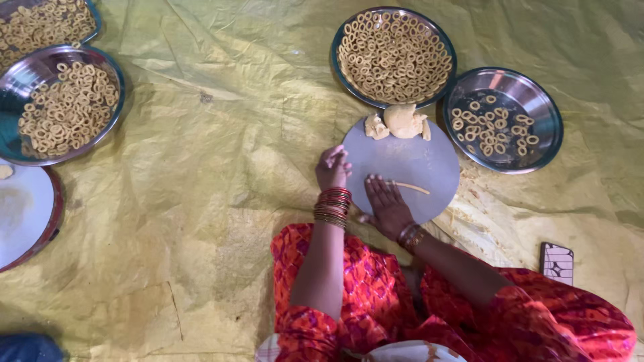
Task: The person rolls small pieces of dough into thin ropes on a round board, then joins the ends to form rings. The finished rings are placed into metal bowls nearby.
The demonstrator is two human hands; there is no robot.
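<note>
A round grey board (429, 157) lies on the yellow sheet in front of me. My right hand (385, 204) lies flat on it, fingers spread, with a thin rolled strand of dough (410, 187) at its fingertips. My left hand (333, 167) hovers at the board's left edge with the fingers curled together; whether they pinch a bit of dough cannot be made out. A lump of pale dough (401, 123) sits at the board's far edge.
A steel plate full of dough rings (394, 57) and another partly filled plate (533, 94) stand beyond the board. More ring plates (27, 74) and a flat board (23, 211) are at left. A phone (557, 262) lies at right.
</note>
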